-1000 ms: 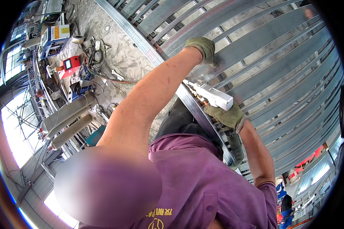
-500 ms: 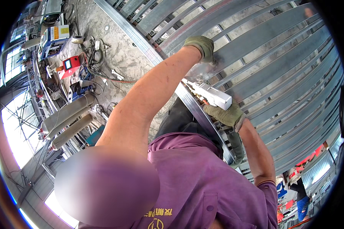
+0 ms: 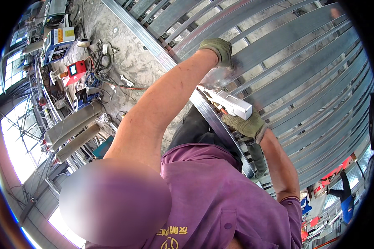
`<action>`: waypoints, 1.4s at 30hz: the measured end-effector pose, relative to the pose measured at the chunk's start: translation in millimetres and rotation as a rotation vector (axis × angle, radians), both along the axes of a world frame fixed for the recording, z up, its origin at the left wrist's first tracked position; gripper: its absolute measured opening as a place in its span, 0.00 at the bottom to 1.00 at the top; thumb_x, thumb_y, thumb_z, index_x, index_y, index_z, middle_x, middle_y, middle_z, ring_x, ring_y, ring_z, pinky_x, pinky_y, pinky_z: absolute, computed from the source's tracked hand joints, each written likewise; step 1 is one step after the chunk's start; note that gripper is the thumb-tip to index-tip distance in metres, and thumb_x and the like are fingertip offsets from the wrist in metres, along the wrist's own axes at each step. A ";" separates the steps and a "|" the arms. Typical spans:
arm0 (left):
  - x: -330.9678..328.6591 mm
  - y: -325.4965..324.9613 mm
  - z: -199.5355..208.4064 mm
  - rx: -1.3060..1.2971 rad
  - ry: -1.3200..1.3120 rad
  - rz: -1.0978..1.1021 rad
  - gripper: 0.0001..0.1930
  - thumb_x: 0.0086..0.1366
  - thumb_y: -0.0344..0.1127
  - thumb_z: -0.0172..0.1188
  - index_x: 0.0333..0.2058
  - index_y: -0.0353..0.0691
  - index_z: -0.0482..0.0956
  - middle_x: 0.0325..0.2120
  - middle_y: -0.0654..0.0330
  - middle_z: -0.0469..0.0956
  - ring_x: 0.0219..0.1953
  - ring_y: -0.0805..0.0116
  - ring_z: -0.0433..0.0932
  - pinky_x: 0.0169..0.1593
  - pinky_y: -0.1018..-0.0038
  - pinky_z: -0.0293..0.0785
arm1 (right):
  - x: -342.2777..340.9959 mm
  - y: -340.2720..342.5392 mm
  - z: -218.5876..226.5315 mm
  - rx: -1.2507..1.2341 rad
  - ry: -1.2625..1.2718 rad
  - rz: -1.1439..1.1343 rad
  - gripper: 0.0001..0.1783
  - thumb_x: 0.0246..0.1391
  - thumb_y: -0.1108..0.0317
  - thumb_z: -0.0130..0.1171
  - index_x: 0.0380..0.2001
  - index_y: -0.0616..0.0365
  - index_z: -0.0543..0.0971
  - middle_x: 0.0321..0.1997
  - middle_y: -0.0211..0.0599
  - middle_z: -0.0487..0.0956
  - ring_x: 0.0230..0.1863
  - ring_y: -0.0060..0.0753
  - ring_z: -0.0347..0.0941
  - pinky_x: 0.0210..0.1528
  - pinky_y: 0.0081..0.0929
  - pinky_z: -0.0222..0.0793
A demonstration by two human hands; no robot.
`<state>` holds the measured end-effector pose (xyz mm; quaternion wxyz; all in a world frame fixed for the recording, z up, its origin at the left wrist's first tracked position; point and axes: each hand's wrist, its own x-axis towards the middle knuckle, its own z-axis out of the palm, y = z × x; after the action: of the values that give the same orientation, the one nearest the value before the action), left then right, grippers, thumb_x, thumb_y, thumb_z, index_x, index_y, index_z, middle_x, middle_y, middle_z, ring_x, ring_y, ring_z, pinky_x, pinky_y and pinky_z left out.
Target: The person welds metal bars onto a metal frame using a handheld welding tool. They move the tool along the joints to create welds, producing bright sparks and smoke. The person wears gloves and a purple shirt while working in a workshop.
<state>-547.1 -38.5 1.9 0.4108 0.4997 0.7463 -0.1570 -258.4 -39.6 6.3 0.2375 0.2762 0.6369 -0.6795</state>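
Note:
My right hand (image 3: 247, 125), in an olive-green glove, is closed around a white, box-bodied hand-held welding gun (image 3: 233, 103). The gun's narrow brass-coloured tip points toward the upper left, at the long steel rail (image 3: 153, 52) of a grey metal frame. Farther up, my left hand (image 3: 218, 52), gloved alike, rests on the frame's flat metal slats (image 3: 270, 50) with its fingers curled down. What those fingers grip is hidden beneath the glove. A hazy patch lies over the metal between my left hand and the gun's tip.
Left of the frame, cables (image 3: 106, 58), a red device (image 3: 75, 71) and a blue-and-white machine (image 3: 60, 43) stand on the concrete floor. Grey gas cylinders (image 3: 72, 124) lie beyond them. Another person (image 3: 345, 201) is at the far right, among red items.
Both my hands and the welding gun stay almost where they were. The other person at the far right has shifted up and to the right.

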 end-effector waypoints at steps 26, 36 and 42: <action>0.6 6.4 12.2 -0.082 -0.007 -0.010 0.33 0.63 0.67 0.72 0.55 0.46 0.93 0.50 0.53 0.92 0.57 0.50 0.88 0.62 0.54 0.82 | 1.6 4.6 23.1 -0.060 -0.121 -0.076 0.32 0.58 0.60 0.83 0.62 0.59 0.85 0.57 0.40 0.91 0.57 0.30 0.87 0.57 0.30 0.83; 0.7 7.5 11.5 -0.108 -0.034 0.035 0.35 0.63 0.70 0.72 0.53 0.44 0.93 0.49 0.53 0.92 0.55 0.50 0.89 0.62 0.55 0.83 | 13.8 1.2 8.2 -0.017 -0.099 -0.044 0.34 0.58 0.54 0.83 0.63 0.57 0.85 0.53 0.39 0.91 0.49 0.27 0.87 0.49 0.29 0.84; -1.0 6.2 5.9 -0.090 -0.023 0.020 0.34 0.63 0.69 0.72 0.57 0.48 0.91 0.48 0.56 0.92 0.56 0.51 0.88 0.61 0.53 0.83 | 21.8 -1.1 -1.9 -0.041 -0.089 -0.058 0.33 0.58 0.53 0.82 0.63 0.55 0.85 0.51 0.37 0.91 0.46 0.26 0.87 0.46 0.29 0.84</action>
<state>-548.0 -32.3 7.8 0.4430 0.4748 0.7387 -0.1807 -236.6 -40.7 4.5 0.2515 0.3193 0.6033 -0.6862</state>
